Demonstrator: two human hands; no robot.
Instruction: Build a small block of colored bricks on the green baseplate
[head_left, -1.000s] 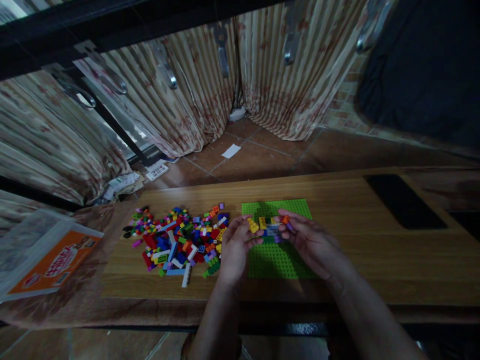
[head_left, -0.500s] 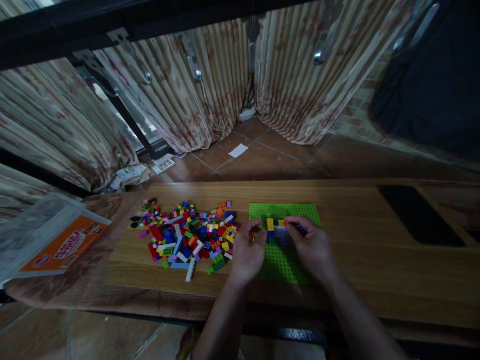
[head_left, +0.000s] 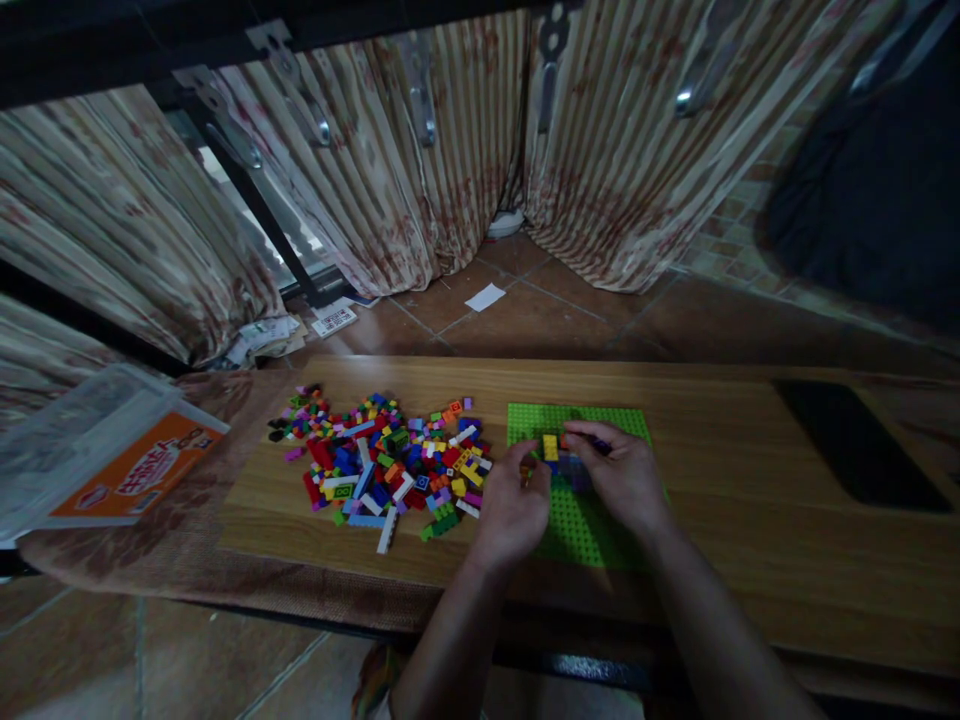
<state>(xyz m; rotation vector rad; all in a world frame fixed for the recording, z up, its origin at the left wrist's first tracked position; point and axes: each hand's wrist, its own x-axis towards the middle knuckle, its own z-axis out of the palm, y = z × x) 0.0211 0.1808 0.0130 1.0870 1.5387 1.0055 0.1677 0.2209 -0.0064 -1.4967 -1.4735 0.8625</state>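
Note:
A green studded baseplate (head_left: 592, 545) lies on the wooden board, with a small cluster of toy bricks on it. A yellow brick (head_left: 550, 446) stands out in the cluster beside blue and purple bricks (head_left: 576, 474). On the cluster's right side, my right hand (head_left: 624, 478) has thumb and forefinger pinched on a small orange-red brick, mostly hidden by the fingertips. My left hand (head_left: 514, 508) is at the plate's left edge, fingers curled. Something small and orange-brown shows between its thumb and forefinger, too dim to name.
A pile of mixed bricks (head_left: 390, 460) spreads left of the baseplate. A clear plastic box with an orange label (head_left: 139, 470) stands at the far left. A dark flat slab (head_left: 859, 440) lies at the board's right. Behind the wooden board (head_left: 720, 440) are tiled floor and striped curtains.
The view has shifted slightly, so the board and plate appear a little further right. Both hands stay around the brick cluster; the right fingers now cover more of its upper right part.

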